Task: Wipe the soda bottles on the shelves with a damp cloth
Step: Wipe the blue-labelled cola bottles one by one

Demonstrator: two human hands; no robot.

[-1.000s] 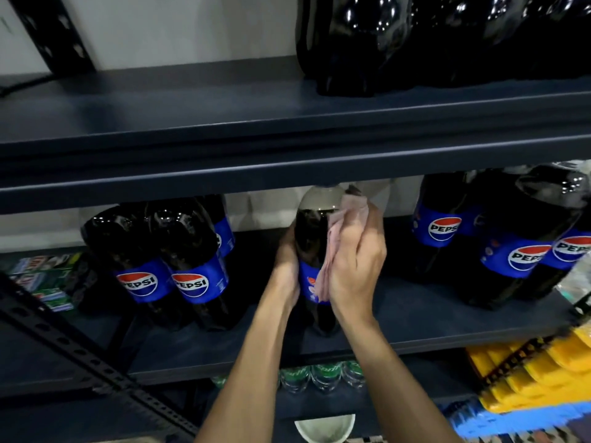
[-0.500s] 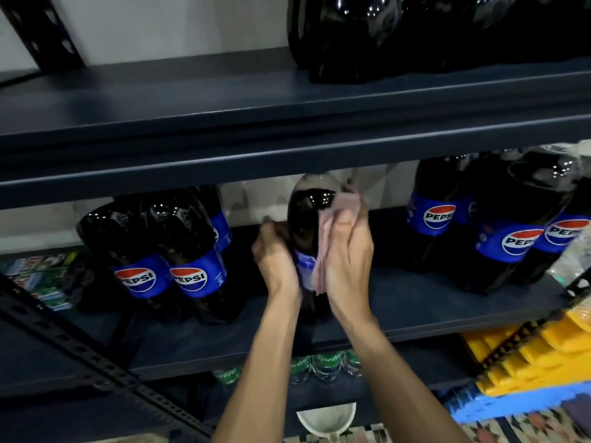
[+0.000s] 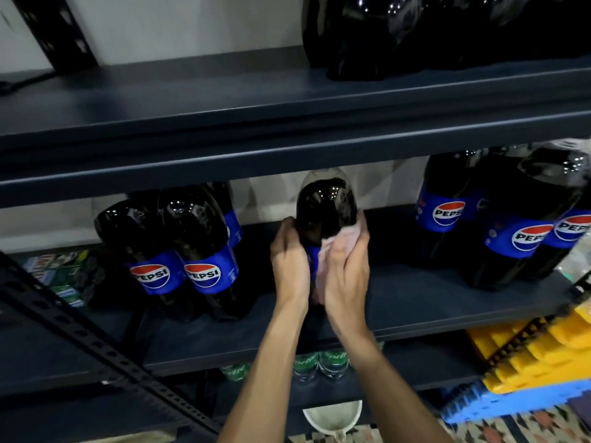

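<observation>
Two plastic bottles of dark cola [image 3: 179,251], blue Pepsi labels, stand left on the dark metal shelf [image 3: 415,295]. At centre I see the left hand [image 3: 289,263] curled round a third cola-filled bottle [image 3: 326,209] on that shelf, the right hand [image 3: 347,276] clasping a pale pink cloth [image 3: 337,246] against it. More full bottles [image 3: 511,225] stand right.

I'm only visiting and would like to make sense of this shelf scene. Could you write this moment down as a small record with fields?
place: middle shelf of a dark metal rack
bottle in work: centre Pepsi bottle, upright, base hidden behind the hands
left hand: grips the bottle's left side
right hand: holds a pink cloth against the bottle's front
neighbours: left Pepsi bottles and right Pepsi bottles, both apart from it
shelf below: green-labelled bottles
</observation>
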